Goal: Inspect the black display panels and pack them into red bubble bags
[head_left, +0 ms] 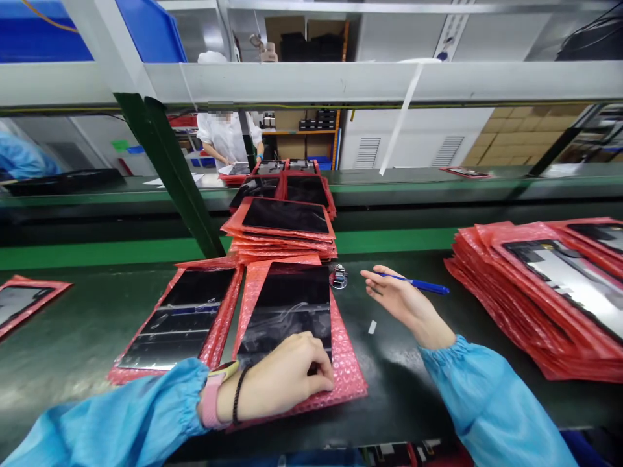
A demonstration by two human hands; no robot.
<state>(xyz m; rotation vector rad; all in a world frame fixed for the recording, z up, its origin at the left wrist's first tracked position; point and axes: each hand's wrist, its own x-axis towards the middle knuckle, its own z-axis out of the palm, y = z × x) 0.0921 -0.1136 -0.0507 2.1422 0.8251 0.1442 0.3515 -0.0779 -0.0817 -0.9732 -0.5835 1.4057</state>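
Note:
My left hand (285, 376) rests on the near end of a black panel (287, 305) that lies on a red bubble-wrap bag (348, 370); its fingers curl down onto the panel's lower edge. My right hand (402, 301) hovers over the dark green bench (78, 331) to the right, holding a blue pen (418, 283) between the fingers. A second black panel on a red bag (182, 318) lies just left of the first. A small metal clip (338, 277) sits by the panel's far right corner.
A stack of red bags with a panel on top (282, 227) stands behind the two panels. A larger pile of bagged panels (549, 292) fills the right. One bagged panel (24, 298) lies far left. A green post (170, 175) leans beside the stack. A person in white (226, 136) works opposite.

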